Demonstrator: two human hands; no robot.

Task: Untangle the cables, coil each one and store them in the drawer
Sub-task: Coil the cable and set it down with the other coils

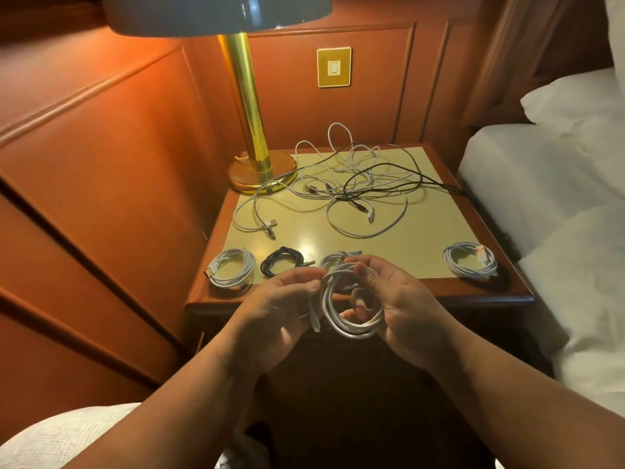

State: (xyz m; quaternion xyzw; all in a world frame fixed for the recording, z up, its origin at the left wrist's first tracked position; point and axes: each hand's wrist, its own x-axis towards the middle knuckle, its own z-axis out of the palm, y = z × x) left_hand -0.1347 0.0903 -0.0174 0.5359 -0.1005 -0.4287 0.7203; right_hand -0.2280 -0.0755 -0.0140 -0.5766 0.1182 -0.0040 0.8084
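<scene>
- Table (422,231): pale yellow top, reddish-brown rim.
- Lamp (252,130): shiny gold.
- Coil (282,261) nearest the lamp's front: black; its neighbour (231,267): white.
- Tangle (355,184): white, black strands.

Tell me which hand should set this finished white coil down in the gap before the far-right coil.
Right, probably. The right hand carries the white coil looped on its fingers and is nearer the gap; the left hand only pinches the loose end.

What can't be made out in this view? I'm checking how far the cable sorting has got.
- Drawer: not visible; both hands, left hand and right hand, and the dark nightstand front hide it.
- Third coil: partly behind the fingers.
- Tangle: cable count unclear, strands overlap.
- Black cable: its end drops past the far right table edge.
</scene>
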